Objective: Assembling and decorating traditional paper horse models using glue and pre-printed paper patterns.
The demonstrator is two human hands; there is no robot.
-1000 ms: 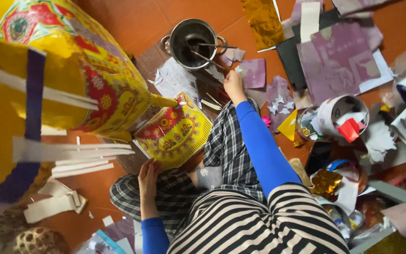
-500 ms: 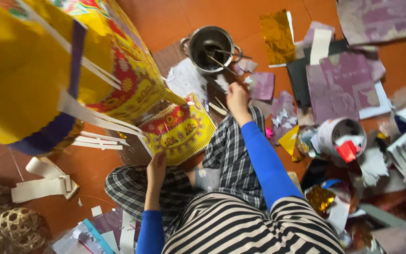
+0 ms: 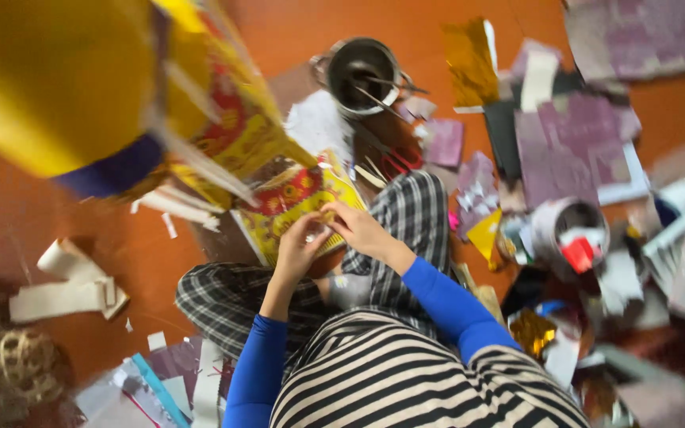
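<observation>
The person sits on the orange floor (image 3: 295, 32) with legs crossed in checked trousers, and both hands meet over the lap. The left hand (image 3: 299, 246) and the right hand (image 3: 362, 230) are together at the near edge of a yellow and red printed paper piece (image 3: 295, 202), which lies flat just before the knees; the fingers of both hands are bent around this edge, but the picture is blurred, so I cannot tell how firmly they grip. A big glossy yellow paper shape with a blue band (image 3: 81, 103) rises at the left, out of focus. Farther away stands a round metal pot (image 3: 362, 71) with thin sticks inside. At the right lie crumpled purple paper sheets (image 3: 568, 143), a gold foil sheet (image 3: 469, 59) and a white round tub (image 3: 568, 230). White paper strips (image 3: 65, 289) lie at the left
</observation>
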